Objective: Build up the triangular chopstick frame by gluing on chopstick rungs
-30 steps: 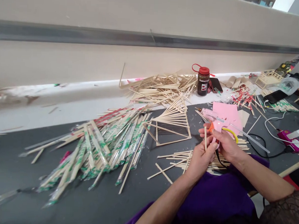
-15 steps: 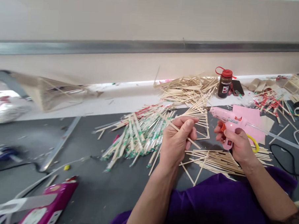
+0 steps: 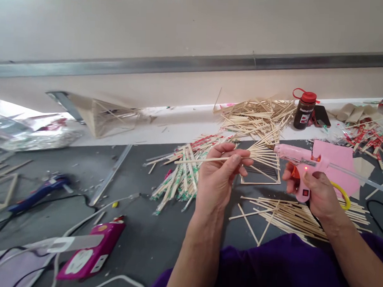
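Left hand (image 3: 220,174): thumb and fingers pinching one thin wooden stick (image 3: 205,160), its long free end out toward 9 o'clock. Right hand (image 3: 318,191): fingers wrapped around the grip of a pink glue gun (image 3: 305,161), some at the orange trigger (image 3: 295,171); can't tell if it's squeezed. Gun lies at 3 o'clock from the left hand, nozzle aimed to 9 o'clock, red light lit, clear glue rod (image 3: 357,172) out the back. Nozzle overlaps the edge of a stick frame (image 3: 257,152) in view; contact unclear. Frame has fanned sticks over a squarish base, at 2 o'clock from the left hand.

Further out: loose bare sticks (image 3: 286,213) on the counter (image 3: 149,243), 7 o'clock from the right hand. Curved yellow handle (image 3: 346,196) just beside that hand at 3 o'clock, pink sheet (image 3: 339,162) at 1 to 2. Wrapped sticks (image 3: 190,169) at 9 o'clock from the left hand, big bare-stick pile (image 3: 259,114) at 1. Red-lidded bottle (image 3: 304,111) upright, about 12 o'clock from the right hand. Far from the left hand: blue glue gun (image 3: 43,193) near 9 o'clock, magenta power strip (image 3: 93,251) at 8, flat metal strip (image 3: 111,174) at 9.
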### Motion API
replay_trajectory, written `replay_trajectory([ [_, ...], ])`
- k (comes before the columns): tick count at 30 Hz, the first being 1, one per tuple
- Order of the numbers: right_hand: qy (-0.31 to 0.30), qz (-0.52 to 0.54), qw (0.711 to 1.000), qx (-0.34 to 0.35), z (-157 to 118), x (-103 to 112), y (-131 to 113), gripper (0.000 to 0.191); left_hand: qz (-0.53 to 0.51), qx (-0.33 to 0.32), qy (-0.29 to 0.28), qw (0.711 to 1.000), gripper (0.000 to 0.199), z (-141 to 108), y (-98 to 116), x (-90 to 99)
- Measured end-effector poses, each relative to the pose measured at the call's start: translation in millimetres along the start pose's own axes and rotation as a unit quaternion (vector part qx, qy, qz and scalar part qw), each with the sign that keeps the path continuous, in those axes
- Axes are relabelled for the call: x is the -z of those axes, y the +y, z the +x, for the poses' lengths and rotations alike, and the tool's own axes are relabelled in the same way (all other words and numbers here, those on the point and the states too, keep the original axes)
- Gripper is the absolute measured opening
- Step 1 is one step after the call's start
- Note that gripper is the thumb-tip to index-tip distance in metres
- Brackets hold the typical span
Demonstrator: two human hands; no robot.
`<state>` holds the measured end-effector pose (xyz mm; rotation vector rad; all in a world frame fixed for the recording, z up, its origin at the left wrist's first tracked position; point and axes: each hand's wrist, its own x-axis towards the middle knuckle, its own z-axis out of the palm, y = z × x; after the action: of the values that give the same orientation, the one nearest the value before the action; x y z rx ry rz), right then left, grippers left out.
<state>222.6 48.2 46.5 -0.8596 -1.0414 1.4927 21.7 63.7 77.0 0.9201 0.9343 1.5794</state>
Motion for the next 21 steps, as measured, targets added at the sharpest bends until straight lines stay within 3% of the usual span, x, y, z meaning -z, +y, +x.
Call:
replay_trajectory([
  [4, -0.054, -0.031, 0.997, 0.041, 21.9, -24.7, -22.9, 0.039, -0.025, -0.049, 0.039, 0.998, 0.031, 4.7, -1.0, 5.1],
  [8, -0.094, -0.045, 0.993, 0.052, 24.7, -34.1, -35.9, 0.039, -0.025, -0.069, 0.052, 0.996, 0.027, 6.9, 1.7, 9.8],
  [15, 0.052, 0.012, 0.996, 0.078, 11.8, -47.2, -47.6, 0.03, -0.015, -0.068, 0.058, 0.996, 0.02, 9.5, -4.7, 10.8],
  [21, 0.043, 0.015, 0.996, 0.083, -2.1, -58.2, -54.1, 0.024, -0.021, -0.102, 0.035, 0.994, 0.01, 4.0, -6.6, 3.5],
])
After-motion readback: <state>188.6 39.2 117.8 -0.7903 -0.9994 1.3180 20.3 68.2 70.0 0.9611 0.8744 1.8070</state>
